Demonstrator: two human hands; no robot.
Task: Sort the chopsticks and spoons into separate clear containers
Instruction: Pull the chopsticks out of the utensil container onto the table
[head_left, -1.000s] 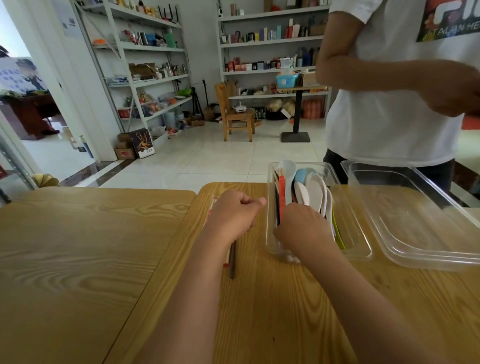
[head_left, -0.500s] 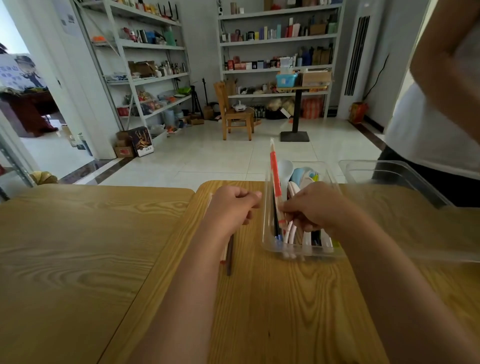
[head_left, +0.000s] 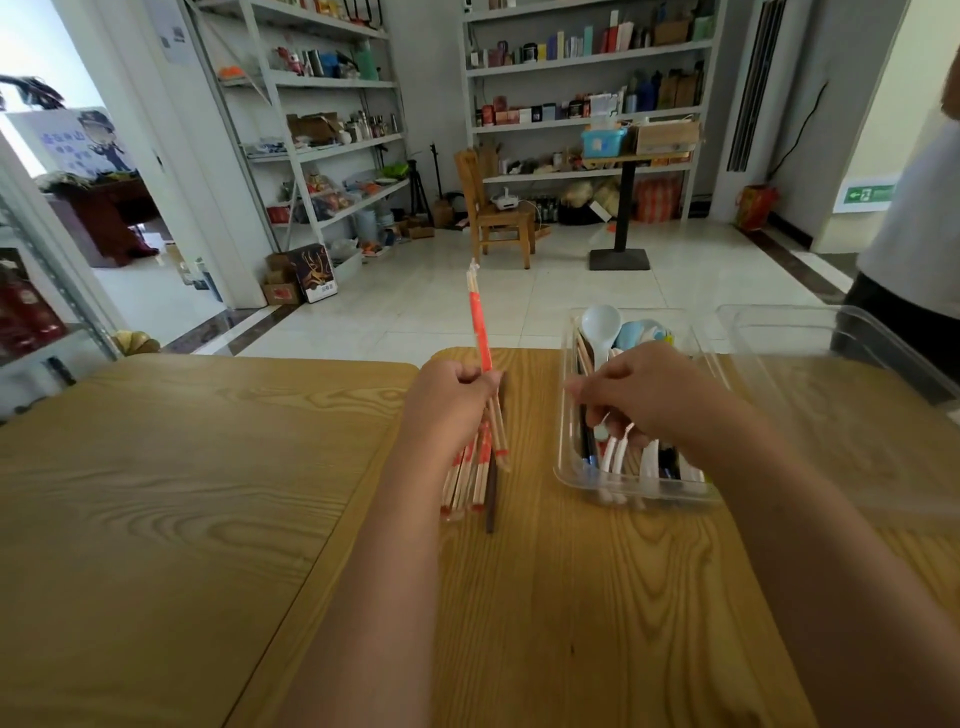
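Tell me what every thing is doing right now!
Red-and-white paper-wrapped wooden chopsticks: bundled, one sticking up.
Left hand: grips them.
Narrow clear plastic container: holds white plastic spoons and more chopsticks.
Right hand: fingers curled inside it, grip unclear.
Wide clear plastic container: lidless.

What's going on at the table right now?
Someone is sorting cutlery. The left hand grips a bundle of chopsticks, with one red-wrapped pair sticking up. The right hand reaches into the narrow container of mixed spoons and chopsticks; whether it holds anything is unclear. The wider container beside it looks empty.
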